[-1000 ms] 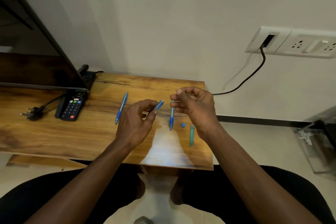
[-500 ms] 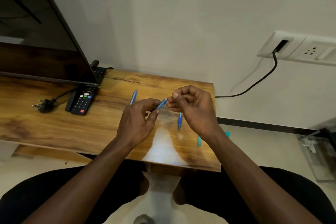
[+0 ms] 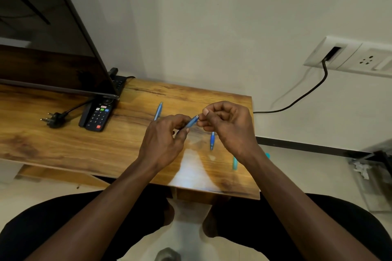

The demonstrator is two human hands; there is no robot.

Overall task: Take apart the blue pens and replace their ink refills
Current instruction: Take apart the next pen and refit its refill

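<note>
item: blue pen barrel (image 3: 192, 122), held above the bench (image 3: 63, 144), tilted up to the right. my left grip (image 3: 163, 142) pinches its lower part; my right grip (image 3: 229, 127), fingers curled, pinches its upper end. lying on the bench: second blue pen (image 3: 158, 111) beyond my left grip; third blue pen (image 3: 212, 141) beside my right; teal piece (image 3: 235, 163) near the edge.

Hidden by hands
The right hand (image 3: 228, 127) covers whatever it pinches at the blue barrel (image 3: 192, 122); its wrist overlaps a teal piece (image 3: 234, 163).

Head-worn camera looks forward and down, close over the table (image 3: 63, 144).
</note>
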